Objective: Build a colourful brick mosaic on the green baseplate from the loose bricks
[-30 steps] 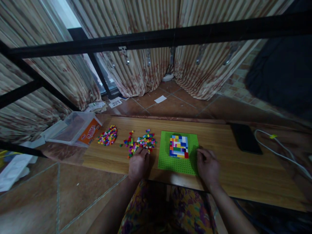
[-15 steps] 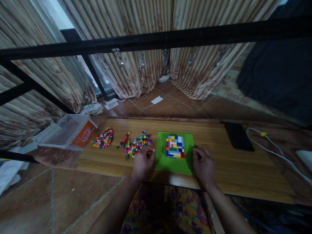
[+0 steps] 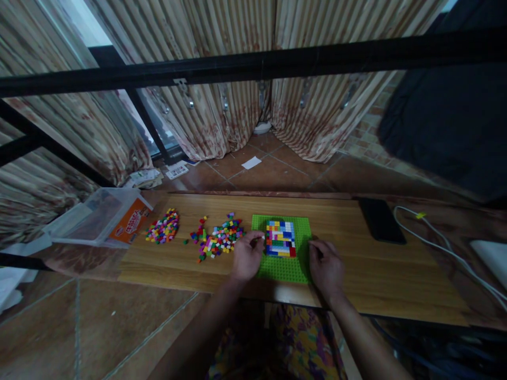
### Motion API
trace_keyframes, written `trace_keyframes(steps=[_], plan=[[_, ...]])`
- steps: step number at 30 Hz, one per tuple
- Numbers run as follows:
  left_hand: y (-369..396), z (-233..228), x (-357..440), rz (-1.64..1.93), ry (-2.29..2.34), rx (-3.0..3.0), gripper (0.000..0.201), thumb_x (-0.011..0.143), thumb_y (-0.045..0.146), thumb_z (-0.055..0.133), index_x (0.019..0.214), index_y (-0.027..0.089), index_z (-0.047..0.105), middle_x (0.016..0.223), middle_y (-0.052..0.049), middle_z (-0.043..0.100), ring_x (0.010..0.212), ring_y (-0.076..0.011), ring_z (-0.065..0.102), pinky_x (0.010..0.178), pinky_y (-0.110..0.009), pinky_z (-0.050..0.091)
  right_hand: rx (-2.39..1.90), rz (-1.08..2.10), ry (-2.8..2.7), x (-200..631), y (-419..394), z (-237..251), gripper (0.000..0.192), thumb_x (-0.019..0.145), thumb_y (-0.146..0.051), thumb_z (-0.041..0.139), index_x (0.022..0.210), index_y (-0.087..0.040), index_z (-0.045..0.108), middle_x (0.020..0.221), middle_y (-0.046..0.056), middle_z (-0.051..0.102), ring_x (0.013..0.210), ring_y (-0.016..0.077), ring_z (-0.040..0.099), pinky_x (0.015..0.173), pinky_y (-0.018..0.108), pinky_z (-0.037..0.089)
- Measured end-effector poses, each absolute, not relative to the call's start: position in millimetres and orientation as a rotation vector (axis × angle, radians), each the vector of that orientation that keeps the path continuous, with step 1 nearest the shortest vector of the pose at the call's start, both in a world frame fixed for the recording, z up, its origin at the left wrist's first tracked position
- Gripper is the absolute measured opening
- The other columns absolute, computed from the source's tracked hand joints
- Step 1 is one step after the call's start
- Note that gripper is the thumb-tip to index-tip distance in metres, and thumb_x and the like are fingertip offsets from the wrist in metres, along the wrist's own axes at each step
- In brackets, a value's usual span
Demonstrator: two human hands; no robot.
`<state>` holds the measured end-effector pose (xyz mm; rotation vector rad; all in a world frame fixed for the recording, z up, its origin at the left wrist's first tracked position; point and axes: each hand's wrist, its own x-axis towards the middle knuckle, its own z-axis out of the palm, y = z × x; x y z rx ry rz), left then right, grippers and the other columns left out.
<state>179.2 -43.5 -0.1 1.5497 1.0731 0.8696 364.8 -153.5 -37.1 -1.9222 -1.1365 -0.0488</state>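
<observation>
Green studded board (image 3: 283,272), clock centre as the person sees it, lies on a wooden surface (image 3: 368,279), a multicoloured brick panel (image 3: 280,238) near its middle. Around nine o'clock, I see the left hand (image 3: 248,257) pinching a tiny pale brick (image 3: 262,237). Between three and four, the right hand (image 3: 328,266) curls beside the edge; its grip I cannot tell. Loose bricks (image 3: 227,236) spread past nine.

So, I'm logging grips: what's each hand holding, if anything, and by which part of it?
Left hand: apparently a small pale brick, pinched; which part is unclear. Right hand: curled; whether it holds anything can't be told.
</observation>
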Motion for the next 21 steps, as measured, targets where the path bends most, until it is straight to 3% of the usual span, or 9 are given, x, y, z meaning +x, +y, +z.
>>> trace_keyframes(steps=[5,21], plan=[[-43.4,-0.9,181.8,0.845,1.143,1.789,0.017,0.082,0.02,0.055,0.091,0.021,0.069,0.087,-0.003,0.072,0.076,-0.0137,0.066,0.069,-0.023,0.05,-1.939,-0.042,-1.136,363.5,-153.9,-35.3,0.028,0.089,-0.033,0.044,0.09,-0.017,0.068,0.092,0.01,0.066,0.086,0.0216,0.06,0.079,0.035,0.048],[-39.0,3.4,188.1,0.914,1.105,1.706,0.011,0.076,0.017,0.06,0.079,0.019,0.07,0.079,-0.001,0.071,0.071,-0.0123,0.064,0.068,-0.023,0.05,-1.921,-0.059,-1.149,363.8,-153.8,-35.6,0.026,0.089,-0.03,0.045,0.089,-0.017,0.067,0.091,0.01,0.066,0.085,0.021,0.06,0.078,0.035,0.048]])
